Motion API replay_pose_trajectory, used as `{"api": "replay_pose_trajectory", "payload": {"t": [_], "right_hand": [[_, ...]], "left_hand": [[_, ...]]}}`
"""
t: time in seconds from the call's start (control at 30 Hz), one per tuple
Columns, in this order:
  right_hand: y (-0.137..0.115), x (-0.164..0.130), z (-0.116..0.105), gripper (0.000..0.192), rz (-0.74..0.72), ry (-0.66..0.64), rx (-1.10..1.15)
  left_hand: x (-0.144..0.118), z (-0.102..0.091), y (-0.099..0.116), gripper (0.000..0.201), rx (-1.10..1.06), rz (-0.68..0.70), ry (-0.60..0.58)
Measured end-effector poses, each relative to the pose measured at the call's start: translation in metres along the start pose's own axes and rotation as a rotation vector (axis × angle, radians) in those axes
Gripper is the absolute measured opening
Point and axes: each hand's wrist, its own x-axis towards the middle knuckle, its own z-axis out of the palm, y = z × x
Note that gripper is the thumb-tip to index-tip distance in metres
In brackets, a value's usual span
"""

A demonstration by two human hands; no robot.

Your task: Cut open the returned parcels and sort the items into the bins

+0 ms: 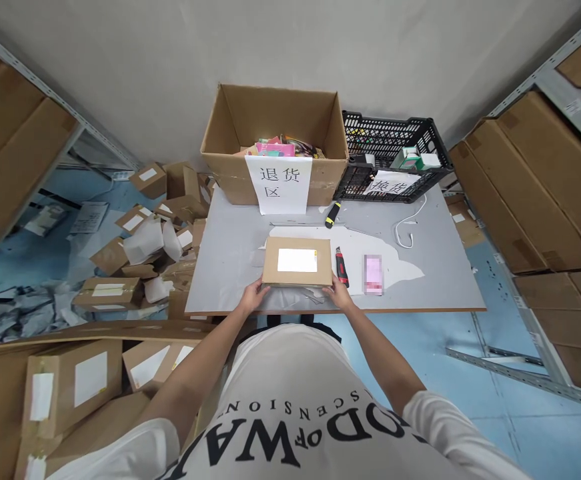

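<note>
Between my two hands, at the front of the grey table (435, 260), is a closed cardboard box (273, 260) with a white label on top. My left hand (254, 295) grips its near left corner, and my right hand (339, 293) grips the near right corner. Fingers of both hands are partly hidden by the box. Just right of it lies a red and black box cutter (341, 267), close to my right hand. A pink item, blurred out (373, 275), rests farther right. Behind the box sits a yellow and black cutter (333, 215).
A large open carton (230, 180) with colourful packets stands at the back, beside a black plastic crate (385, 193) holding small boxes. A white cable (403, 233) lies on the right. Opened cartons (180, 193) pile up left; a big carton of parcels (0, 400) stands near left. Shelves flank both sides.
</note>
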Motion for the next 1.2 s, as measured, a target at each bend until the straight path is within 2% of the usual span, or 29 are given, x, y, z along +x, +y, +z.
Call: {"api": "replay_pose_trajectory", "payload": {"t": [0.17,0.27,0.43,0.5,0.6,0.67,0.8,1.03,1.2], "right_hand": [[-0.014,0.002,0.001,0.051,-0.022,-0.008,-0.043],[-0.021,0.002,-0.006,0.042,-0.074,-0.018,-0.086],[-0.051,0.011,-0.030,0.035,-0.138,0.004,-0.140],[-0.069,0.018,-0.042,0.038,-0.131,0.039,-0.214],[-0.095,0.028,-0.059,0.044,-0.130,0.089,-0.330],[-0.106,0.033,-0.066,0.046,-0.132,0.091,-0.363],[-0.108,0.039,-0.069,0.048,-0.075,0.047,-0.362],[-0.084,0.043,-0.050,0.046,0.041,-0.025,-0.317],[-0.073,0.049,-0.044,0.045,0.064,-0.020,-0.323]], "left_hand": [[0.002,0.005,0.007,0.053,0.069,0.024,0.030],[-0.003,0.003,0.020,0.051,0.133,0.032,0.060],[-0.005,0.000,0.071,0.057,0.209,0.154,0.155],[-0.001,0.000,0.095,0.057,0.226,0.183,0.151],[0.006,-0.002,0.123,0.053,0.333,0.165,0.139],[0.011,-0.003,0.133,0.052,0.399,0.134,0.148],[0.018,-0.003,0.134,0.048,0.462,0.099,0.161],[0.024,-0.004,0.114,0.049,0.527,0.000,0.127],[0.028,-0.006,0.103,0.050,0.522,0.002,0.119]]}}
